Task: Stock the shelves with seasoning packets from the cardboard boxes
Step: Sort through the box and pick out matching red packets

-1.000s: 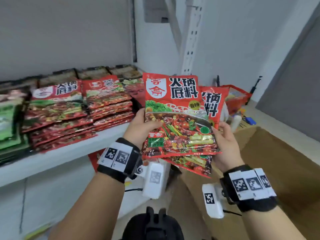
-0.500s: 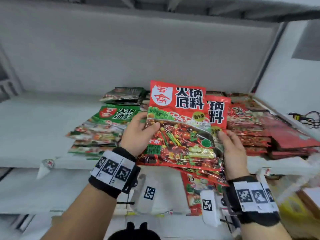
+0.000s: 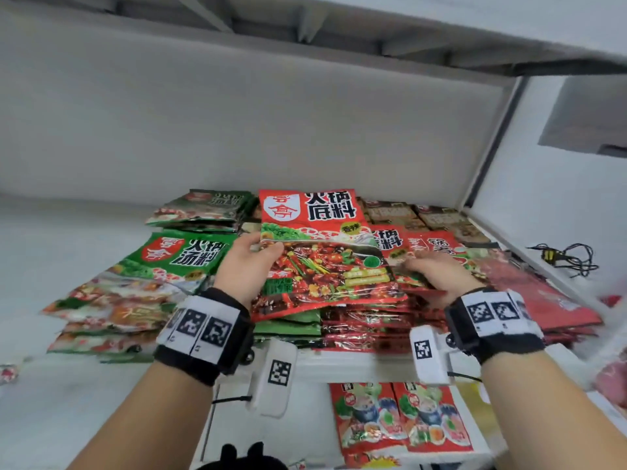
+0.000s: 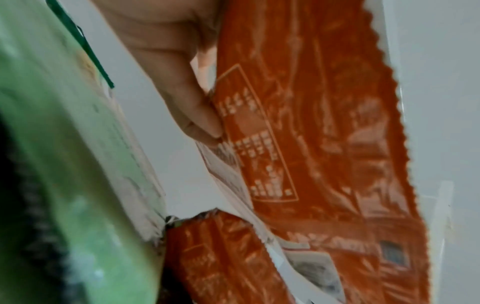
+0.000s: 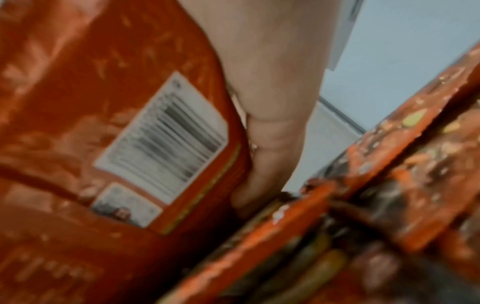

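Observation:
Both hands carry a small stack of red seasoning packets (image 3: 322, 259) over the white shelf (image 3: 356, 366). My left hand (image 3: 249, 266) pinches the stack's left edge, thumb on top; in the left wrist view its fingers (image 4: 197, 115) lie under the red packets (image 4: 311, 144). My right hand (image 3: 437, 276) grips the right edge; in the right wrist view its fingers (image 5: 267, 144) curl under the barcode side of the packets (image 5: 103, 123). The stack hangs just above a pile of red packets (image 3: 366, 329) on the shelf. No cardboard box is in view.
Green packets (image 3: 163, 273) are piled on the shelf to the left, more red packets (image 3: 549, 300) to the right, darker ones (image 3: 417, 215) at the back. The shelf's left part (image 3: 68, 239) is bare. A black cable (image 3: 563, 259) lies far right. Packets (image 3: 400, 422) stand on the shelf below.
The view swung from the box area to face the shelf. Both hands carried the red packets forward and lowered them over the red pile between the green and red stacks.

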